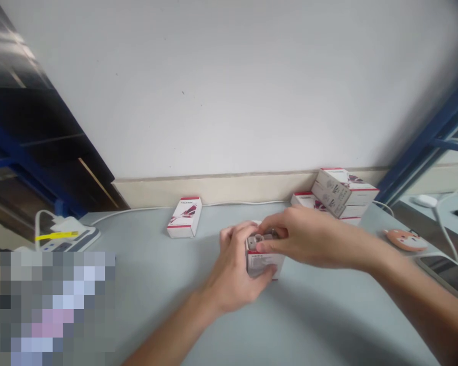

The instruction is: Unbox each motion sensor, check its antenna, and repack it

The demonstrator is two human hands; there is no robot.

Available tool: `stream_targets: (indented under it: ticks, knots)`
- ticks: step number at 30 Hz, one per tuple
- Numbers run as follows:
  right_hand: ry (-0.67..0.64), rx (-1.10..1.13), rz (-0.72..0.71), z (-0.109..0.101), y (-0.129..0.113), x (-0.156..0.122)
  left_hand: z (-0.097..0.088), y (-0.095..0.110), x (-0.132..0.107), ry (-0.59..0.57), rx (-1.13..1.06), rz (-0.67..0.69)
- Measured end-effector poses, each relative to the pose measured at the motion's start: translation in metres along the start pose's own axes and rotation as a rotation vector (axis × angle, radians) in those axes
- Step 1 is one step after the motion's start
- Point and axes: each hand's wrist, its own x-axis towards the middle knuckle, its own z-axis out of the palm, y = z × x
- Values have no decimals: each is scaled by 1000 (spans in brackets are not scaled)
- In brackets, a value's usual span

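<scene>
A small white box with red trim (262, 263) stands on the grey table (168, 305) in the middle of the view. My left hand (234, 272) wraps round its left side and front, fingers closed on it. Reaching in from the right, my right hand (305, 239) pinches at the open top of the box, where a small grey part (260, 239) shows. What the fingertips grip is mostly hidden.
Another white and red box (185, 217) lies near the wall to the left. Several like boxes (341, 193) are stacked at the back right. A white cable (137, 209) runs along the wall. An orange fox-shaped item (404, 239) and a phone (448, 274) lie at right; a white device (66, 235) sits at left.
</scene>
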Motion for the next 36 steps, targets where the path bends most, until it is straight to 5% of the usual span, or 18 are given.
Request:
stream_targets:
  ticks: [7,11,14,15,19,22,29,33,36]
  knots:
    - [54,61,95,-2,-5,0,3,-4,-1,-34,-150,55]
    - [370,143,103,-7,4,-9,6,-9,-4,6,-96,14]
    - [643,149,200,-1,35,-4,3,-13,-6,44,-29,90]
    - [650,122,236,6,48,0,0,-14,-5,51,-9,132]
    - [331,72,253,50,97,15,-11,-16,1,115,137,321]
    - [239,-30,175,72,109,15,-19,-17,6,214,245,412]
    - [603,-86,-107,41,48,-7,-23,-22,8,234,398,432]
    - [369,-266,-306,37,22,-16,-22,-24,6,160,447,394]
    - [388,-517,-371,49,22,-18,-24,-23,7,120,454,395]
